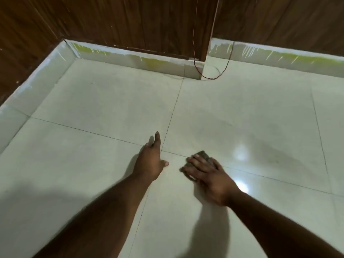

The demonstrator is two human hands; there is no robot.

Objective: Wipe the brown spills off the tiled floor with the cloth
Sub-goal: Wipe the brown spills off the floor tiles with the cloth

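Grey cloth [202, 160] half-hidden under right hand [212, 180]

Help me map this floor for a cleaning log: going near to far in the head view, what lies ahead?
right hand pressing the cloth → left hand flat on the tiled floor → red wire → skirting tiles → wood panelling

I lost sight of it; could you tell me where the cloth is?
In the head view, the cloth lies on the tiled floor right of centre, under the right hand, near a tile joint.

Glossy pale tiled floor [242, 112], tiled skirting [130, 60], dark wood-panelled walls [130, 21].
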